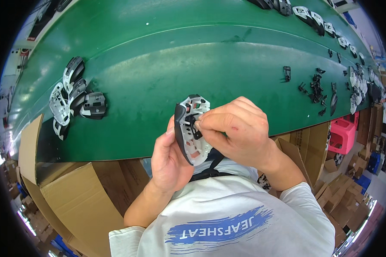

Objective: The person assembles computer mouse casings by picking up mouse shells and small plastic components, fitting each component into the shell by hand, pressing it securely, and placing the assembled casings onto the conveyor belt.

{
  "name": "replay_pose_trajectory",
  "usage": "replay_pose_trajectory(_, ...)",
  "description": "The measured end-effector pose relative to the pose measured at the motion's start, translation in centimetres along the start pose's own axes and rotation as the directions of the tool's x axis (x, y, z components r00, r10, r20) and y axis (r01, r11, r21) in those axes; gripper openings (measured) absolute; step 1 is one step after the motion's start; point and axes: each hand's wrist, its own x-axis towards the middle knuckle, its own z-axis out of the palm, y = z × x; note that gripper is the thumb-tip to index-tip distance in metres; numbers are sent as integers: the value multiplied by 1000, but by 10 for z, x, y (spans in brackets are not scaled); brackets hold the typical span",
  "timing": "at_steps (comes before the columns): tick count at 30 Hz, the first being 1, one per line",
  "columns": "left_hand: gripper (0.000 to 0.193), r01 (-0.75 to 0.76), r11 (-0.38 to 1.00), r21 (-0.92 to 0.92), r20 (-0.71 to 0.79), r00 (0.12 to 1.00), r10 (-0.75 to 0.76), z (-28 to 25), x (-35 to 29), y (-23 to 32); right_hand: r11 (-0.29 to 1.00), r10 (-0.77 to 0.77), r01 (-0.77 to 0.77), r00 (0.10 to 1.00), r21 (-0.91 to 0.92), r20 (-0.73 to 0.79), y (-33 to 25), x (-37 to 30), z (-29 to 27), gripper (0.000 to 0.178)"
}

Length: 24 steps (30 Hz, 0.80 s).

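Note:
My left hand (170, 165) grips a computer mouse's upper shell (197, 156) by its black outer side. The shell is tilted upright, and its white hollow inside faces right. Against that inside lies a small black plastic part (196, 131), partly covered by fingers. The thumb and forefinger of my right hand (238, 128) are pinched on this part; whether it is seated in the shell I cannot tell. Both hands are just above the table's near edge, in front of my body.
Several mouse shells (59, 107) lie heaped on the green table (180, 64) at the left. Small black parts (316, 89) are scattered at the right, near more shells (358, 88). Open cardboard boxes (83, 201) and a pink stool (342, 136) stand below the table edge.

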Motion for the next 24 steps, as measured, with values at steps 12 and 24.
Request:
replay_pose_trajectory(12,55,48,995,-83,-1,999,-49,1,5,2,995,-92,93,995,-26,36,9,-6,-5,25)
replay_pose_trajectory(24,56,89,980,-177,-36,995,-97,-1,7,-3,964,-244,253,964,-79,109,12,-5,-12,21)
